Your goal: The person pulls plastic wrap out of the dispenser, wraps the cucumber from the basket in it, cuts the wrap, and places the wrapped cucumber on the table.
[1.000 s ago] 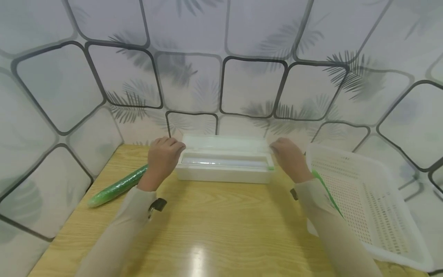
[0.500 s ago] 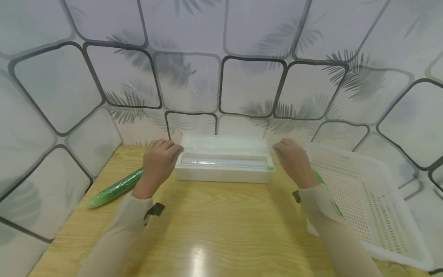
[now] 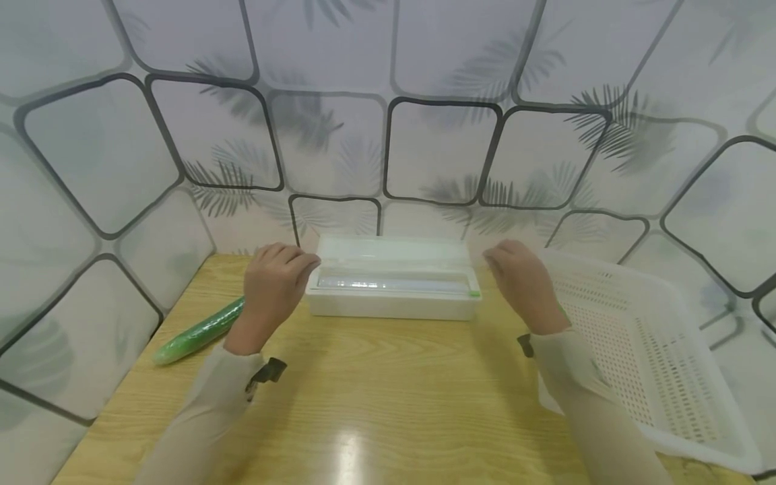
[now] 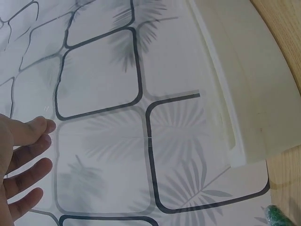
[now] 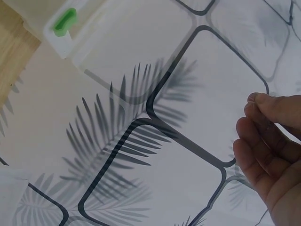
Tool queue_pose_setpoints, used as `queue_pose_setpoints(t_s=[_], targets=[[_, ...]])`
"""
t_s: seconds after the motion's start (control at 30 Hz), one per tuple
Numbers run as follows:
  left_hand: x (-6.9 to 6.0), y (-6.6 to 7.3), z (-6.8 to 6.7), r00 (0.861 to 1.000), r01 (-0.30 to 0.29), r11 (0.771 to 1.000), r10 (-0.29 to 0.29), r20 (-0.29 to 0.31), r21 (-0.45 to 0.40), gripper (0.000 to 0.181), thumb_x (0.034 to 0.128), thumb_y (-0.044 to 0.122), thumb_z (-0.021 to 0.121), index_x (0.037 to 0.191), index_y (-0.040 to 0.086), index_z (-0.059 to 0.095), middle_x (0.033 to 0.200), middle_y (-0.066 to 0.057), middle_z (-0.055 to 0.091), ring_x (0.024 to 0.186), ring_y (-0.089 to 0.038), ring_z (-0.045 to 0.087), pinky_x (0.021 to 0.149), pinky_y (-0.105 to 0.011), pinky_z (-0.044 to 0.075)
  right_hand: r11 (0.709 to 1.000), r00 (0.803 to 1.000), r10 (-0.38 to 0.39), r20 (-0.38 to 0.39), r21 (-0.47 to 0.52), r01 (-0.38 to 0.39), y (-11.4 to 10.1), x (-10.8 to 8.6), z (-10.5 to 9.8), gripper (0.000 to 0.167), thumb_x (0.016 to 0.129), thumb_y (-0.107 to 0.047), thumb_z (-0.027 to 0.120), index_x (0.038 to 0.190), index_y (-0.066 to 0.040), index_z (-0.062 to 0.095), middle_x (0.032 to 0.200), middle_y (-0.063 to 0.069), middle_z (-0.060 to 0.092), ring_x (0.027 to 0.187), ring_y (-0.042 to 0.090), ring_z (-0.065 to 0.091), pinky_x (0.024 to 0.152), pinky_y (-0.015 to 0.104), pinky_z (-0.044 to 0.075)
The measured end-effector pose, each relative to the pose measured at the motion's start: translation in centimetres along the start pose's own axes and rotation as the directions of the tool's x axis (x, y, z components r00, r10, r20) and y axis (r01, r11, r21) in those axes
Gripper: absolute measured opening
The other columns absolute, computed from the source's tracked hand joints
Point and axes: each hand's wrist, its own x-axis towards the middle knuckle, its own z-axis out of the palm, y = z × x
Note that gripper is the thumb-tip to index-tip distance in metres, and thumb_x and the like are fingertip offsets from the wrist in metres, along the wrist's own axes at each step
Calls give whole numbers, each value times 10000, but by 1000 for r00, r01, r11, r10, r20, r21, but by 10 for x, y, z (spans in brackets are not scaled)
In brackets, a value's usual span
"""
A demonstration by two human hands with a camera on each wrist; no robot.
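A white cling film dispenser stands at the back of the table with its translucent lid up. Inside lies a shiny roll, and a green slider sits at the right end of its front edge. A clear sheet of cling film, hard to make out, stretches from the dispenser towards the hands. At the box's left end my left hand pinches one corner between thumb and forefinger, other fingers loosely bent. Past the right end, my right hand pinches the other corner likewise.
A glossy green cucumber lies on the wooden table, partly behind the left wrist. On the right a white perforated basket stands beneath the right forearm. Patterned wall covering rises directly behind the dispenser.
Both hands have drawn slightly apart, the left one moving left and the right one moving right, each keeping its pinch. The dispenser, cucumber and basket have stayed put.
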Motion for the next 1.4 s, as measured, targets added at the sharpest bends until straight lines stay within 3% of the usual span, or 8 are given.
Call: queue_pose_setpoints(t_s=[0.87, 1.03, 1.17, 1.23, 1.3, 1.37, 1.4], targets=[[9, 8, -28, 998, -38, 999, 38, -55, -10, 69, 753, 92, 755, 782, 33, 734, 700, -110, 678, 713, -303, 621, 756, -443, 532, 999, 998, -34, -51, -22, 33, -13, 0, -29, 73, 796, 72, 659, 867, 82, 674, 794, 184, 637, 750, 317, 600, 702, 397, 554], [5, 10, -39, 999, -46, 998, 45, -22, -48, 90, 734, 90, 767, 785, 23, 735, 707, -114, 684, 706, -304, 627, 708, -435, 533, 998, 997, -55, -56, -35, 53, -18, -6, -36, 56, 789, 68, 666, 844, 68, 678, 769, 168, 632, 733, 310, 596, 686, 393, 545], [-6, 8, -52, 991, -87, 987, 99, 90, -136, 103, 690, 98, 798, 763, 57, 738, 704, -64, 696, 666, -238, 633, 634, -377, 532, 993, 993, -114, -4, -13, 114, -26, -18, -44, 102, 731, 85, 704, 819, 37, 686, 765, 134, 649, 726, 275, 616, 666, 373, 549], [-15, 8, -59, 970, -93, 971, 138, 201, -220, 106, 672, 100, 809, 751, 102, 738, 708, -5, 696, 652, -166, 632, 613, -325, 531, 987, 986, -158, 60, 22, 157, -29, -27, -48, 139, 691, 81, 730, 804, 8, 693, 761, 100, 660, 713, 236, 628, 643, 344, 555], [-26, 8, -62, 926, -70, 948, 178, 333, -311, 111, 674, 96, 808, 741, 144, 734, 705, 53, 684, 644, -97, 613, 596, -268, 521, 978, 969, -207, 132, 69, 199, -31, -37, -50, 172, 657, 75, 748, 783, -31, 696, 749, 53, 662, 690, 184, 628, 616, 296, 554], [-39, 11, -61, 852, -13, 924, 210, 480, -381, 110, 702, 88, 789, 740, 174, 731, 711, 98, 671, 644, -43, 595, 593, -224, 506, 966, 944, -250, 214, 120, 228, -34, -50, -48, 189, 649, 63, 752, 754, -79, 685, 727, -2, 648, 649, 117, 601, 575, 223, 533], [-46, 12, -59, 804, 24, 916, 220, 552, -400, 109, 716, 86, 778, 743, 180, 730, 717, 106, 667, 652, -30, 595, 597, -209, 507, 960, 929, -271, 253, 146, 241, -36, -57, -45, 192, 649, 62, 750, 741, -92, 681, 710, -21, 638, 627, 95, 585, 557, 193, 519]])
